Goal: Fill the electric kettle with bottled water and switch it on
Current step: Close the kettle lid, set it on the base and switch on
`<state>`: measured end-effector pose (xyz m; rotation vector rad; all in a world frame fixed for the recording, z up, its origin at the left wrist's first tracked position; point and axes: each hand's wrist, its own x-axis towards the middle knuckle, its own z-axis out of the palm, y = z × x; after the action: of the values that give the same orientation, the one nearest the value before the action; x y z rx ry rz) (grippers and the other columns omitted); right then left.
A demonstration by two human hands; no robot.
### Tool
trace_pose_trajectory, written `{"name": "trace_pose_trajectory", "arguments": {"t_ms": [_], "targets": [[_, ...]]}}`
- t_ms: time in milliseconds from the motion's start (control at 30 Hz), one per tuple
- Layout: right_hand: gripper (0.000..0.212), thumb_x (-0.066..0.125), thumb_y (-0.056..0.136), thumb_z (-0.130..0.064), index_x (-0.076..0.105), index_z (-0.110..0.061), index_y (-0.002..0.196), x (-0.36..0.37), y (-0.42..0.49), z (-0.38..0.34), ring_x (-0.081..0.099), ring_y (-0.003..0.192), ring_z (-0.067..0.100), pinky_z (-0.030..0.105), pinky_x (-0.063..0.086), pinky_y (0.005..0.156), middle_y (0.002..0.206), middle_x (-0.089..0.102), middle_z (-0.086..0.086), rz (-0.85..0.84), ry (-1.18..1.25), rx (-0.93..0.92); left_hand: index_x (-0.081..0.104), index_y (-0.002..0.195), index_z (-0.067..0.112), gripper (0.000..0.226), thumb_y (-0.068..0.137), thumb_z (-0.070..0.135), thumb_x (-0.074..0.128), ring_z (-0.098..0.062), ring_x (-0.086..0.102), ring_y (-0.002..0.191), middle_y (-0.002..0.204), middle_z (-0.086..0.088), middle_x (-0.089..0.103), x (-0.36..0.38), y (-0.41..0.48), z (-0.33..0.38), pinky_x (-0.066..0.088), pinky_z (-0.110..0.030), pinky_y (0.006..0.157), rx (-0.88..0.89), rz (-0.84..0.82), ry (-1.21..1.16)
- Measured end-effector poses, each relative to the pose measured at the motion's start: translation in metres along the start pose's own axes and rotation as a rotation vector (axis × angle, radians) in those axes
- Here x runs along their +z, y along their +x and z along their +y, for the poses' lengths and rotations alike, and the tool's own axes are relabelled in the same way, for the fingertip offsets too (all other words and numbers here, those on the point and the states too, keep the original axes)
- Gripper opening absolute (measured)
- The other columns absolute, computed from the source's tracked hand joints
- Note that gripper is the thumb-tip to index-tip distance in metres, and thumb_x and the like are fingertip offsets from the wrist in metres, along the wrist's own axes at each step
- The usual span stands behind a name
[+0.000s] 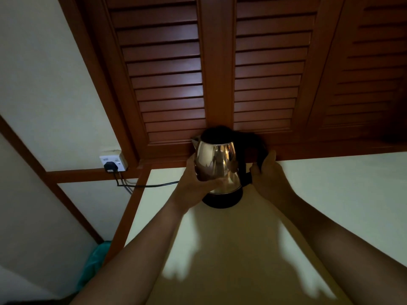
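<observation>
Left hand cups kettle body, fingers curled round it; right hand grips handle. Kettle on base, worktop far edge; cord to socket.

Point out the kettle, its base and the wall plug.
kettle (217, 159), head view, middle of the shiny steel body.
base (222, 200), head view, black front rim under the kettle.
plug (109, 166), head view, middle of its black body.

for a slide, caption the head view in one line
Left hand cups the kettle, right hand grips its handle, at the black base on the counter.
</observation>
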<state>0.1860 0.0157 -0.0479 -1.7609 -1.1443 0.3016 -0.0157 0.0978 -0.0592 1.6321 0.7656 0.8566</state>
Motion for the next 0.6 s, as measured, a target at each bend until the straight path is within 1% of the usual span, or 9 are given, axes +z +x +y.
{"name": "trace_pose_trajectory", "arguments": {"t_ms": [67, 100, 200, 300, 333, 433, 467, 567, 600], "targets": [[0.019, 0.046, 0.100, -0.004, 0.037, -0.001, 0.116, 0.000, -0.001, 0.001, 0.056, 0.051, 0.016, 0.028, 0.038, 0.043, 0.066, 0.055, 0.004, 0.003, -0.005, -0.010, 0.040, 0.138, 0.038, 0.086, 0.077, 0.006, 0.091, -0.001, 0.069, 0.110, 0.126, 0.011, 0.063, 0.000, -0.001, -0.002, 0.057, -0.014, 0.079, 0.005, 0.012, 0.025], [0.019, 0.046, 0.100, -0.004, 0.037, 0.000, 0.116, 0.000, -0.002, 0.001, 0.055, 0.051, 0.016, 0.027, 0.037, 0.043, 0.066, 0.054, 0.004, 0.004, -0.010, -0.013, 0.040, 0.138, 0.037, 0.086, 0.076, 0.007, 0.092, 0.000, 0.069, 0.109, 0.125, 0.011, 0.062, 0.000, -0.001, -0.003, 0.057, -0.014, 0.078, 0.004, 0.014, 0.028], [0.019, 0.048, 0.099, -0.003, 0.037, 0.000, 0.114, 0.001, 0.000, -0.003, 0.055, 0.052, 0.015, 0.025, 0.035, 0.044, 0.066, 0.052, 0.001, 0.015, -0.035, -0.028, 0.039, 0.149, 0.028, 0.095, 0.074, 0.017, 0.095, -0.012, 0.067, 0.117, 0.129, 0.008, 0.063, -0.003, 0.001, -0.004, 0.059, -0.019, 0.083, -0.029, 0.018, 0.023], [0.019, 0.049, 0.098, -0.001, 0.036, -0.002, 0.112, 0.000, 0.002, -0.005, 0.054, 0.054, 0.014, 0.022, 0.034, 0.044, 0.069, 0.051, 0.000, 0.005, -0.049, -0.036, 0.036, 0.152, 0.028, 0.100, 0.073, 0.022, 0.097, -0.011, 0.065, 0.121, 0.133, 0.009, 0.062, -0.006, 0.003, -0.005, 0.060, -0.020, 0.087, -0.045, 0.019, 0.031], [0.019, 0.049, 0.098, -0.001, 0.035, -0.003, 0.111, 0.000, 0.002, -0.005, 0.054, 0.055, 0.013, 0.021, 0.034, 0.044, 0.069, 0.051, -0.001, 0.000, -0.052, -0.035, 0.037, 0.150, 0.028, 0.097, 0.073, 0.020, 0.096, -0.008, 0.066, 0.120, 0.133, 0.009, 0.062, -0.005, 0.002, -0.003, 0.059, -0.019, 0.086, -0.044, 0.019, 0.038], [0.021, 0.048, 0.100, -0.004, 0.036, -0.002, 0.116, 0.000, 0.002, 0.000, 0.056, 0.056, 0.014, 0.023, 0.037, 0.045, 0.070, 0.054, 0.001, 0.001, -0.023, -0.012, 0.038, 0.142, 0.029, 0.089, 0.076, 0.007, 0.092, 0.013, 0.067, 0.103, 0.128, 0.012, 0.060, -0.001, 0.001, -0.001, 0.056, -0.011, 0.077, -0.020, 0.030, 0.044], [0.022, 0.048, 0.100, -0.005, 0.037, -0.002, 0.118, -0.001, 0.001, 0.001, 0.058, 0.057, 0.015, 0.025, 0.040, 0.046, 0.071, 0.055, 0.003, -0.002, -0.012, -0.009, 0.038, 0.142, 0.029, 0.089, 0.075, 0.005, 0.092, 0.014, 0.066, 0.102, 0.128, 0.012, 0.060, 0.000, 0.001, -0.001, 0.055, -0.010, 0.076, -0.012, 0.034, 0.044], [0.022, 0.049, 0.100, -0.005, 0.037, -0.004, 0.118, -0.003, 0.002, 0.005, 0.059, 0.059, 0.015, 0.023, 0.041, 0.046, 0.074, 0.056, 0.004, -0.018, -0.006, -0.004, 0.038, 0.148, 0.025, 0.096, 0.072, 0.008, 0.095, -0.004, 0.064, 0.118, 0.133, 0.008, 0.060, 0.004, 0.000, -0.001, 0.055, -0.012, 0.079, 0.004, 0.053, 0.035], [0.022, 0.050, 0.100, -0.006, 0.036, -0.005, 0.118, -0.003, 0.003, 0.006, 0.059, 0.060, 0.015, 0.022, 0.041, 0.046, 0.074, 0.056, 0.004, -0.020, -0.003, -0.003, 0.039, 0.148, 0.024, 0.097, 0.071, 0.008, 0.096, -0.006, 0.064, 0.120, 0.133, 0.007, 0.059, 0.004, -0.001, -0.002, 0.056, -0.012, 0.080, 0.007, 0.057, 0.041]]}}
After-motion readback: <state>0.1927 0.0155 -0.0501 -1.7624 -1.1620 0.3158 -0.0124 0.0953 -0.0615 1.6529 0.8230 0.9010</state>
